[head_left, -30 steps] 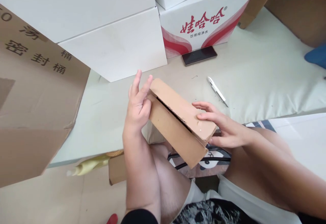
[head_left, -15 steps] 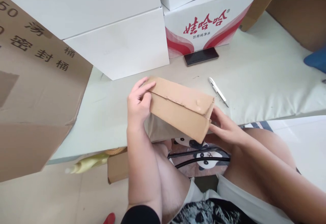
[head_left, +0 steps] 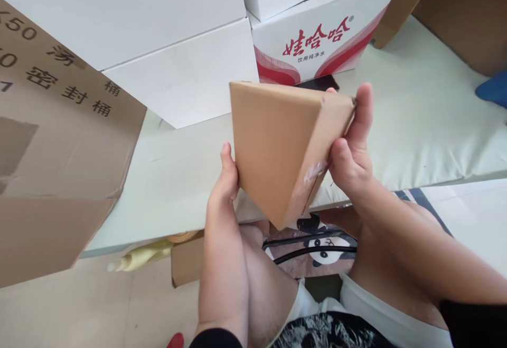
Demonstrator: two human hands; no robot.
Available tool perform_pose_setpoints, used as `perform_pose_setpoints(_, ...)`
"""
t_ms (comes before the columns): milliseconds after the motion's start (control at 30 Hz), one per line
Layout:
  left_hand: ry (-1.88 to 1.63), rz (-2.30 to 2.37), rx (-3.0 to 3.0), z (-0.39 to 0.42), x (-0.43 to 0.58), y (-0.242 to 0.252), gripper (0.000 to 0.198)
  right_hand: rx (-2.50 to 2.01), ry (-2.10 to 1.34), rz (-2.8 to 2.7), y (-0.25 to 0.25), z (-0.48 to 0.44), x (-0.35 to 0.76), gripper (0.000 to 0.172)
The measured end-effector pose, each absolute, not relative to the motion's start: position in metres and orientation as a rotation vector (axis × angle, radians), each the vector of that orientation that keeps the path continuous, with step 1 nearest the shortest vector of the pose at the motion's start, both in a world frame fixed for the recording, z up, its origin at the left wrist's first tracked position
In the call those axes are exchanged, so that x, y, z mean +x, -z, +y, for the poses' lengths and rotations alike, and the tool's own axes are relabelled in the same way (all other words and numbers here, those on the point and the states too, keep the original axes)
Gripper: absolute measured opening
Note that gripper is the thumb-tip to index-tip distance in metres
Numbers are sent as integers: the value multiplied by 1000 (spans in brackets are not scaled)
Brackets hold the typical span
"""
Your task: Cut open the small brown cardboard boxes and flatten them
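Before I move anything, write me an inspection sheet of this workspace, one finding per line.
Surface: pale green cloth-like cover, wrinkled at right.
Job's things: brown cardboard box, held tilted; shiny patch, possibly tape.
Clutter: dark flat object, mostly hidden behind the box.
Hands: left hand at box's left edge, fingers mostly hidden; right hand gripping right end.
Cables: black curved strips, nature unclear.
Surroundings: plain white boxes, white-and-red cardboard carton, large brown cardboard carton.

Small carton [head_left: 273, 142] is smooth, matt brown cardboard bearing a glossy, tape-like patch [head_left: 314, 171]. The bench cover [head_left: 412, 121] appears smooth, faintly glossy, creased.
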State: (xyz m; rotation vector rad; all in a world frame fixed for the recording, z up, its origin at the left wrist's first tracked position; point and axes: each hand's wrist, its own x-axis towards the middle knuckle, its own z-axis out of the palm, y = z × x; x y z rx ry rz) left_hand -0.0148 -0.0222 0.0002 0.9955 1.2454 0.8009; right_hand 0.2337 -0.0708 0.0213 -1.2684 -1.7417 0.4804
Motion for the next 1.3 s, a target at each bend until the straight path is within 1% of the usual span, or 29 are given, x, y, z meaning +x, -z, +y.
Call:
perform_pose_setpoints(33, -755, 1217, 1054, -24, -16, 2, 86, -1272, -463, -1667, -17, -66, 234, 70)
perform_pose_setpoints(100, -712, 1184, 1173, -26, -18, 6, 80, -1273, -508, -1518, -5, -60, 237, 65)
perform_pose_setpoints(200, -617, 1218, 1249, -26, -17, 4, 77, -1238, -688, -1445, 13, -56, 244, 64)
perform_pose_setpoints(300, -381, 1283, 1252, -23, -7, 0, 78, -1118, -873, -1313, 25, -54, 249, 63)
perform_pose_setpoints(367, -275, 1296, 1262, -18, 1, -2, 72, -1056, -983, -1255, 27, -51, 251, 55)
perform_pose_setpoints(400, -279, 1306, 1272, -16, 5, -1, 65, -1045, -1019, -1250, 25, -50, 252, 50)
perform_pose_setpoints(467, -453, 1371, 1311, -11, 11, 1, 47, -1079, -1015, -1298, 20, -50, 255, 45)
perform_pose_setpoints(500, -610, 1412, 1338, -9, 13, 2, 44, -1114, -977, -1347, 16, -52, 257, 44)
perform_pose_setpoints(567, -987, 1425, 1394, -6, 16, 1, 54, -1177, -884, -1492, 9, -57, 261, 47)
perform_pose_setpoints(633, -1262, 1293, 1485, -8, 17, -6, 60, -1194, -827, -1669, 5, -62, 266, 51)
perform_pose_setpoints(667, -1311, 1195, 1565, -9, 18, -11, 58, -1180, -821, -1753, 4, -65, 268, 53)
perform_pose_setpoints(700, -1289, 1115, 1678, -12, 18, -17, 54, -1159, -813, -1825, 4, -66, 270, 54)
perform_pose_setpoints(767, -1147, 1034, 1915, -16, 20, -27, 45, -1182, -746, -1891, 8, -64, 276, 56)
perform_pose_setpoints(833, -1018, 1026, 2048, -20, 21, -32, 39, -1419, -588, -1819, 13, -58, 285, 52)
perform_pose_setpoints(933, -986, 1024, 2094, -21, 18, -32, 38, -2001, -399, -1637, 18, -44, 299, 43)
perform_pose_setpoints(1000, -963, 1008, 2138, -21, 17, -30, 41, -2268, -451, -1631, 18, -36, 306, 37)
perform_pose_setpoints(1067, -929, 989, 2197, -22, 18, -30, 45, -2362, -560, -1662, 17, -30, 308, 23)
perform_pose_setpoints(1167, -892, 968, 2294, -26, 22, -33, 49, -2263, -653, -1503, 13, -26, 305, 2)
perform_pose_setpoints(1233, -869, 953, 2355, -30, 26, -35, 50, -2002, -672, -1205, 6, -27, 302, 12)
perform_pose_setpoints(1300, -854, 948, 2399, -34, 30, -36, 47, -1608, -585, -888, -4, -30, 296, 21)
